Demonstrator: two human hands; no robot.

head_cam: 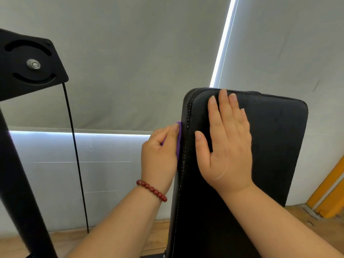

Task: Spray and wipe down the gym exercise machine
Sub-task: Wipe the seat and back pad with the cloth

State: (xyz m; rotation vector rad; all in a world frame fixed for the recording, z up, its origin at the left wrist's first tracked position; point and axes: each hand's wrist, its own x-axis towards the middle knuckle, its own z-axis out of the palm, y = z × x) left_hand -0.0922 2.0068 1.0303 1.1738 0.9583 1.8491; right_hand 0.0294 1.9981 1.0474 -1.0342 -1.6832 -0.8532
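Fingers first: left fingers [172, 132] curl round a purple cloth [179, 146] and pinch it against the side edge of the black pad [275, 146]. The cloth sits between fingertips and stitched seam. Just beside them, right fingers [223, 103] lie straight and flat on the pad face near its top edge, grasping nothing; the right hand [229, 146] looks to be bracing. The left hand [158, 157] wears a red bead bracelet [151, 189].

Step judged: wiping the pad's side. Do it with even pressure and long strokes along the seam, cloth wrapped over the edge, brace steady.

Well left of the fingers: pulley plate [31, 64], cable [76, 155]. No spray bottle in view.
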